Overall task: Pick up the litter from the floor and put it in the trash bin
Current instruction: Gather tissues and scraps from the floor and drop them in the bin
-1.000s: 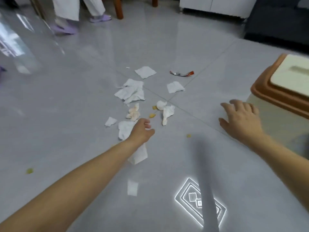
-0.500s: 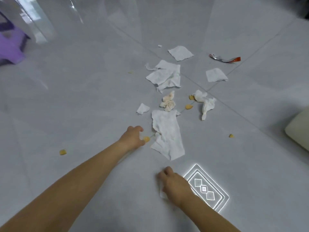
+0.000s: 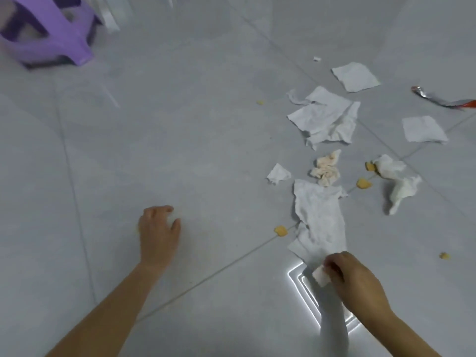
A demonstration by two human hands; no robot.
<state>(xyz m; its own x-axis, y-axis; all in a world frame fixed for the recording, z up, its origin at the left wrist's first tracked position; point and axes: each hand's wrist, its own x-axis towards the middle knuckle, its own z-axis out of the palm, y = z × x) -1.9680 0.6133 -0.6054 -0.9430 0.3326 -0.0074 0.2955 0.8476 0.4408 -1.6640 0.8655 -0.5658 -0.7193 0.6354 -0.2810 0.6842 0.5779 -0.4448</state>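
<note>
Head view, litter lot on a grey tiled floor [image 3: 180,150].

- Right hand [image 3: 358,282]: is pinching a small white paper scrap [image 3: 320,275] between thumb and curled fingers, low over the floor, just beside the near end of item 3.
- Left hand [image 3: 158,235]: is resting back-up on the tile, well left of the litter, fingers curled down. Whether it is holding anything cannot be told.
- Long crumpled tissue [image 3: 319,217]: is lying flat across a tile joint.
- Stained tissue wad [image 3: 325,167]: is sitting at the far end of the long crumpled tissue.
- Small tissue scrap [image 3: 278,173]: is lying just left of the wad.
- Tissue pile [image 3: 327,117]: is lying farther out, its sheets overlapping.
- Two square tissues [image 3: 355,76], one at the far edge of the lot, one to the right: are lying flat and apart.
- Twisted white tissue [image 3: 399,184]: is lying right of the wad.
- Foil wrapper [image 3: 443,100]: silver with a red end, is lying far right.
- Yellow crumbs [image 3: 280,231]: are lying scattered among the tissues.
- Purple plastic stool [image 3: 49,29]: is standing top left.
</note>
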